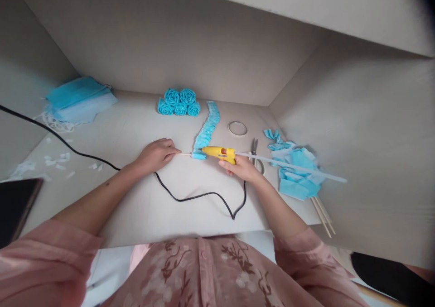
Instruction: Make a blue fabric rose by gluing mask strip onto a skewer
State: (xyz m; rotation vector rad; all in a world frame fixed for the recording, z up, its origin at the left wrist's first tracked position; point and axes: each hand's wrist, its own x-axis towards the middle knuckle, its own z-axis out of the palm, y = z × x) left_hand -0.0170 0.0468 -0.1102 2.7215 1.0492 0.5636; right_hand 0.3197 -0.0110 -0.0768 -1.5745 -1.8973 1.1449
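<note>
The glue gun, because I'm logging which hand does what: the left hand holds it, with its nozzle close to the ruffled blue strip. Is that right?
Only the hand is wrong: the head view shows the right hand holding the glue gun, with its nozzle close to the ruffled blue strip. The left hand holds the thin stick.

We see face masks (75, 93) at ten o'clock, a thin ring (238, 135) near two, and at eight a dark flat object (16, 205), possibly a screen.
</note>
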